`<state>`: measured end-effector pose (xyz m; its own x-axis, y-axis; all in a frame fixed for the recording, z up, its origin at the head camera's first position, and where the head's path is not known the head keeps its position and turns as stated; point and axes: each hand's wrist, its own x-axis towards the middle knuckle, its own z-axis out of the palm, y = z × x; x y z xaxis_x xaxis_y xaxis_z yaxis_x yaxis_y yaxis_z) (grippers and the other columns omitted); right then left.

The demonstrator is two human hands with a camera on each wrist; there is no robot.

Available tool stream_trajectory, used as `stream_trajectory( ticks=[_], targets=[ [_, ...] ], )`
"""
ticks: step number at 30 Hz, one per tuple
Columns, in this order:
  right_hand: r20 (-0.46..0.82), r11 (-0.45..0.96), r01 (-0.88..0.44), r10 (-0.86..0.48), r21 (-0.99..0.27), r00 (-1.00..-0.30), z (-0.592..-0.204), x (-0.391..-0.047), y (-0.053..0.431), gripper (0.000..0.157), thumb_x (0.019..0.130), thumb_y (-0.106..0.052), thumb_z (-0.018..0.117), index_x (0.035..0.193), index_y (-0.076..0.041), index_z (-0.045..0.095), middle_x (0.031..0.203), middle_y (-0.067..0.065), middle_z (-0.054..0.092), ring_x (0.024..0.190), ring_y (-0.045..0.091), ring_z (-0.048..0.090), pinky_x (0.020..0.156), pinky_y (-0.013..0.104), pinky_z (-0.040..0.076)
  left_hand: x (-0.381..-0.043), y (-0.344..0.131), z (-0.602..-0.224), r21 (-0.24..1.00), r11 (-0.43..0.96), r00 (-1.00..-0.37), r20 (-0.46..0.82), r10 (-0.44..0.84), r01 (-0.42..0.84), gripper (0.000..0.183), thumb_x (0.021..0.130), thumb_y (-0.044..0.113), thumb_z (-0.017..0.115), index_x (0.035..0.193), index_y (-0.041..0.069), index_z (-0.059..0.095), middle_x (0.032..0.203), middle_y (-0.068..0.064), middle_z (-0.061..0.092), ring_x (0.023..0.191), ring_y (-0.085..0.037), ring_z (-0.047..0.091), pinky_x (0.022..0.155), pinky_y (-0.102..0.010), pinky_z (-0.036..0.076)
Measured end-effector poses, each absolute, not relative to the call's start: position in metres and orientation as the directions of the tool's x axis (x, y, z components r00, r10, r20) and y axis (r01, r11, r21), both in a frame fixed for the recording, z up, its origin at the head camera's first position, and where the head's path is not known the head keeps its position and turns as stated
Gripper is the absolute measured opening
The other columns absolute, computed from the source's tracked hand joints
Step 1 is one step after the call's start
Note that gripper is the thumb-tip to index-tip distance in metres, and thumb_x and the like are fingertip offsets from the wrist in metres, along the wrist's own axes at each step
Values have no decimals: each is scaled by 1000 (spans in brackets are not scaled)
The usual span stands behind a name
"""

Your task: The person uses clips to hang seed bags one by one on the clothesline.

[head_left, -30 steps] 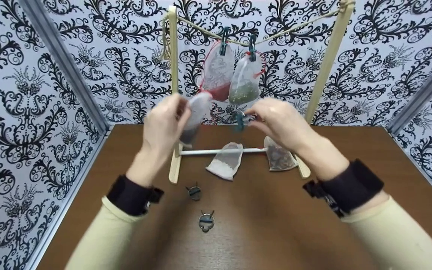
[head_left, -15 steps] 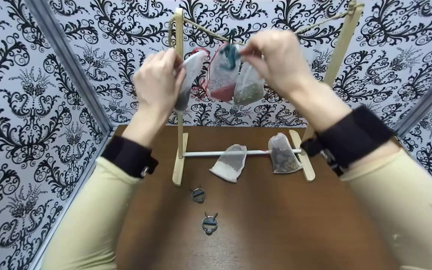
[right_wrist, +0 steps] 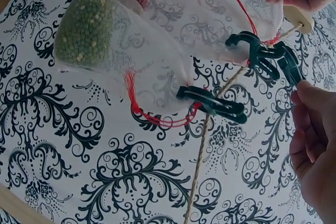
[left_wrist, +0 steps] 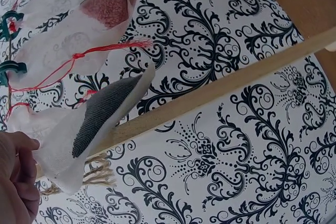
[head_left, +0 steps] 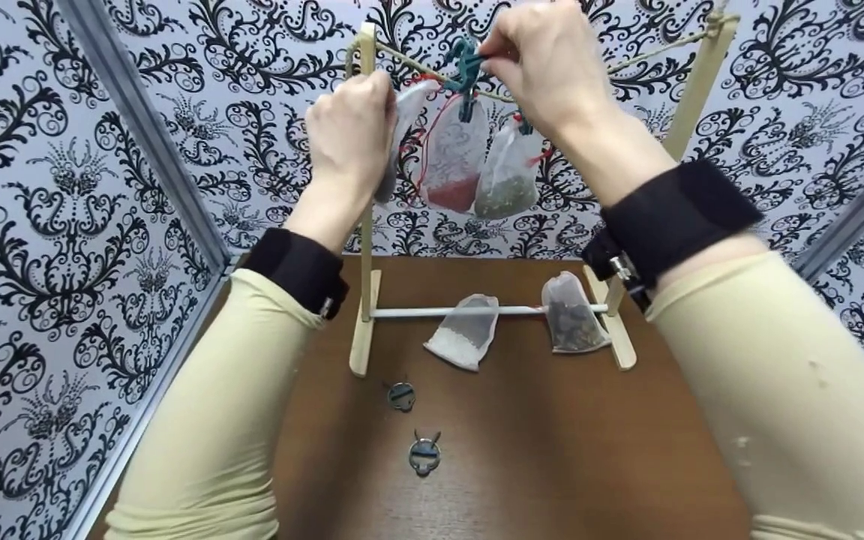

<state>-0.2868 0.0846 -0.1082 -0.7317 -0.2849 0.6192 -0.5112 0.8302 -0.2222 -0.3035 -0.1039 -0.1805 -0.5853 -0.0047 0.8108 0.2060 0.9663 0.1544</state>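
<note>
Pinches sheer mesh bag [left_wrist: 62, 135] of dark-grey fill [left_wrist: 107, 106] with left hand [head_left: 351, 133] | grips green plastic clothespin [right_wrist: 291, 65] with right hand [head_left: 552, 67]

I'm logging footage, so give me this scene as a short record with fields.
left hand: pinches dark-filled mesh bag
right hand: holds green clip near rope
hung on rope: red-filled bag, green-filled bag
at white rod: white-filled bag, brown-filled bag
on table: two small round objects
unclear: whether held clip grips rope
</note>
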Motion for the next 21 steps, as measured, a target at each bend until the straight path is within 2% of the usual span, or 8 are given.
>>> stream_trajectory(
  ticks=[4,7,11,13,17,21],
  targets=[
    [612,841,-494,-275,-219,-741,-113,-292,77,16,95,-13,66,106,-5,74,114,11,75,102,23,72,91,31,57,-305,-102,-181,166,962,-605,796,0,218,27,103,24,54,94,5,70,87,-12,77,65,-30,70,57,-37,55],
    [622,845,-487,-263,-221,-738,-119,-294,73,15,94,-13,66,104,-5,75,112,11,75,102,23,72,90,31,57,-307,-100,-183,160,955,-580,814,15,248,25,103,22,53,93,5,70,85,-12,77,62,-29,69,54,-36,54],
    [639,837,-500,-263,-221,-723,-125,-294,68,15,94,-13,67,103,-5,75,110,10,75,99,21,64,90,30,54,-310,-98,-186,180,936,-550,835,17,302,24,102,20,55,91,5,69,84,-11,77,62,-27,69,54,-34,54],
    [646,828,-518,-278,-214,-711,-127,-294,66,15,93,-12,67,103,-4,75,110,10,75,97,21,57,88,30,51,-311,-99,-187,212,920,-557,830,8,329,22,100,21,58,93,4,69,86,-10,77,65,-27,70,57,-33,56],
    [646,810,-562,-340,-168,-683,-131,-295,67,23,90,-16,72,110,-5,72,114,9,74,101,22,54,91,31,49,-311,-101,-189,269,897,-596,803,-9,349,23,98,25,63,97,3,70,90,-10,77,73,-26,73,64,-32,58],
    [628,796,-592,-398,-125,-668,-136,-297,69,35,87,-19,75,118,-5,68,120,9,72,111,24,54,99,35,46,-309,-104,-192,269,897,-619,786,7,352,23,96,25,65,99,4,70,92,-10,78,76,-25,74,67,-32,59]
  ],
)
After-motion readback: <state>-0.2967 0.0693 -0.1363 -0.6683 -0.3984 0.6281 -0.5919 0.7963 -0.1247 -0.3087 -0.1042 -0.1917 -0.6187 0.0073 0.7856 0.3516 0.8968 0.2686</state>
